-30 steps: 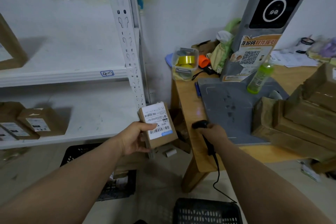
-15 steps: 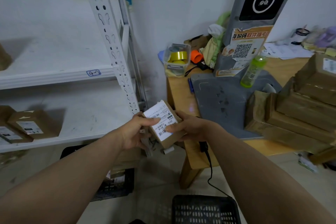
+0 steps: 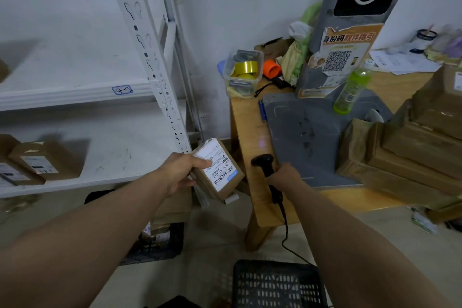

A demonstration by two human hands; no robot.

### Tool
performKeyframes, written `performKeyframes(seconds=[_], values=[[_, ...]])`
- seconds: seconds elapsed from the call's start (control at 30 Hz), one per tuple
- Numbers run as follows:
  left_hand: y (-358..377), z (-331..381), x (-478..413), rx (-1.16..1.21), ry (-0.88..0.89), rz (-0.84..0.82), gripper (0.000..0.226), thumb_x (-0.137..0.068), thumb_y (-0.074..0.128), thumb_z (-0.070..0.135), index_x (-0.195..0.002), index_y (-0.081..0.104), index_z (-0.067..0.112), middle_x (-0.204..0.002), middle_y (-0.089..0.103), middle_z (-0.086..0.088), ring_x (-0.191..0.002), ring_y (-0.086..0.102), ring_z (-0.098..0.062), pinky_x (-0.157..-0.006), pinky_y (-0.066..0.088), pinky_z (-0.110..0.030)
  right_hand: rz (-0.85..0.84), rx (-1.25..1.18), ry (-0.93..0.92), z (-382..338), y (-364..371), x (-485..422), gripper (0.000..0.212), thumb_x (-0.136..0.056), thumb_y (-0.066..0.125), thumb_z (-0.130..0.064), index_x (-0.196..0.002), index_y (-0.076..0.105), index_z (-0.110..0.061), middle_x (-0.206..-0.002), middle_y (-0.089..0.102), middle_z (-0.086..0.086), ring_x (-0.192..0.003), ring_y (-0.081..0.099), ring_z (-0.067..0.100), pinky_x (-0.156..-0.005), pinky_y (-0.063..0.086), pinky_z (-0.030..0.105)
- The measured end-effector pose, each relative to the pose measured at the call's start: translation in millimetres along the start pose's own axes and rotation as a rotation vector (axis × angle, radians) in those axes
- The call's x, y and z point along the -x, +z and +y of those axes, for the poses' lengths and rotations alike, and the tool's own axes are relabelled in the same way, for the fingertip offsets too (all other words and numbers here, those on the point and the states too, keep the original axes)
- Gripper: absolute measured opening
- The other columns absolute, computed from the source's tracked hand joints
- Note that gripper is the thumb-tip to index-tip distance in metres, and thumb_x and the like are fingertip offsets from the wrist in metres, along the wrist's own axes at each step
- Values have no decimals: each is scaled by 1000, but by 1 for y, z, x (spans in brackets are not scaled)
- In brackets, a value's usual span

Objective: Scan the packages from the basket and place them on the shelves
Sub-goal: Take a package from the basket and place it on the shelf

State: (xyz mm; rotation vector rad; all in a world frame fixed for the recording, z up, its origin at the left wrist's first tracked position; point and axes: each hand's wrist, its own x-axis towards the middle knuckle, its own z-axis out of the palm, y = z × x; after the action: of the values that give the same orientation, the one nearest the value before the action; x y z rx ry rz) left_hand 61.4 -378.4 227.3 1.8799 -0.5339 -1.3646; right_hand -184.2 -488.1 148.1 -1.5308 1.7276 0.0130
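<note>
The left hand (image 3: 178,174) grips the brown package (image 3: 221,172) by its left edge, thumb over the white label, in front of the shelf post (image 3: 160,87). Its long axis runs far to near, label up. Just right of it and not touching, the right hand (image 3: 287,177) is wrapped round the black scanner (image 3: 264,164), whose head seems aimed past the label.

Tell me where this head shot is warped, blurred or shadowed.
Head view: the wide-angle lens bows the shelf upright; stacked boxes at the right edge smear soft; the package in the left hand shows readable barcodes; the box on the lower shelf throws a soft shadow rightward; a faint pinkish glow marks the wooden table beyond the scanner.
</note>
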Motion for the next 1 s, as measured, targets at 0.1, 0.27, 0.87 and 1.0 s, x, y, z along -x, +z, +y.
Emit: performKeyframes(seconds=[0.1,0.27,0.87,1.0], values=[[2,-6,-6,-3,-14,4,35,-80,80,13,-112,69,7,-94,79,-3,-97,69,-18,-76,57,-32,-35,-16,-10,1,11,-1,67,-96,63,-15,-151,26,-4,-127,55,17,-112,59,31,-75,47,33],[5,-19,-14,-8,-47,17,42,-78,82,14,-116,66,7,-96,78,-3,-97,69,-19,-74,58,-32,-46,-64,8,5,21,-14,59,-96,55,-9,-150,30,-5,-129,54,20,-110,57,33,-88,54,42],[-46,-29,-35,96,-96,331,67,-63,91,11,-121,58,6,-109,68,-12,-94,64,-25,-62,51,-36,-579,-296,-358,-33,-2,44,29,-84,79,-23,-112,69,-26,-86,67,5,-77,60,20,-67,52,32],[-48,-29,-35,82,-90,314,65,-66,90,11,-122,57,6,-110,69,-12,-95,66,-26,-67,56,-37,-576,-306,-396,-38,3,45,30,-84,80,-24,-113,71,-25,-79,68,0,-73,60,19,-65,51,34]])
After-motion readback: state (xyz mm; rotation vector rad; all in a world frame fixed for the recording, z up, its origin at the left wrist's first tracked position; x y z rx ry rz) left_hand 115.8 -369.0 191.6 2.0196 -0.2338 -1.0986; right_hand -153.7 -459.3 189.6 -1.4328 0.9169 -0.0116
